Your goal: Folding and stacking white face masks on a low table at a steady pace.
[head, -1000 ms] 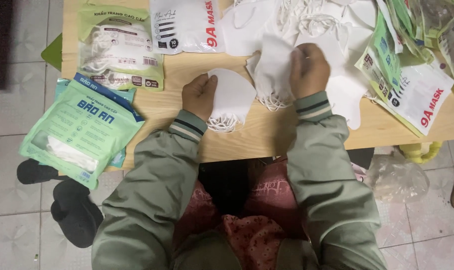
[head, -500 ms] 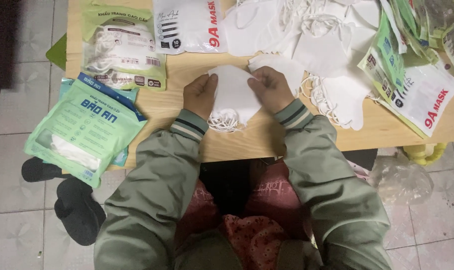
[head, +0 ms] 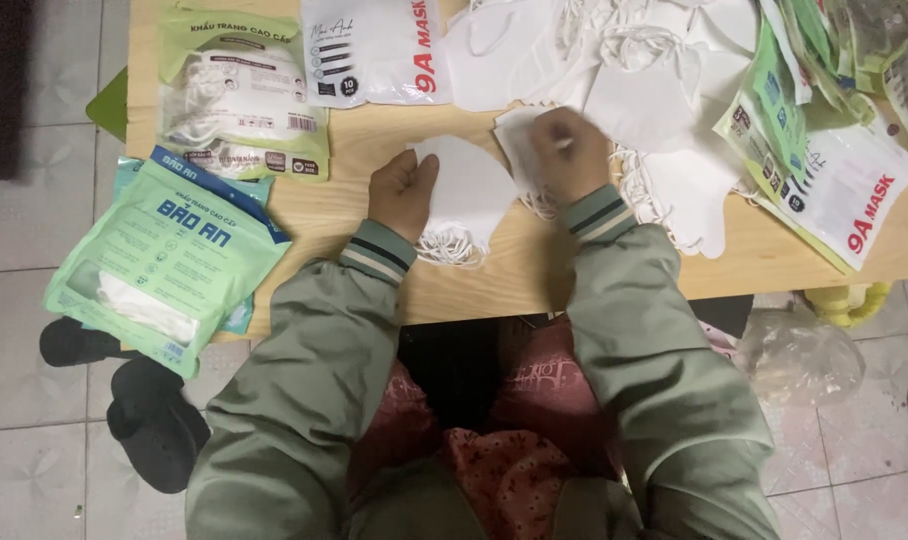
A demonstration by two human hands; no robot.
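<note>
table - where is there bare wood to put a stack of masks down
Bare table along the near edge, right of the right hand, below the loose mask pile. A smaller patch lies between the left hand and the green packs. The far side is crowded.

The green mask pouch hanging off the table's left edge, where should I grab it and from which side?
Grip the green pouch by its overhanging lower-left corner, coming from the left: that part juts past the table, so fingers can probably close above and below it.

left hand (head: 402, 192): fingers bent, palm facing in | right hand (head: 571, 152): curled tight, knuckles up | both arms reach forward, elbows bent
</note>
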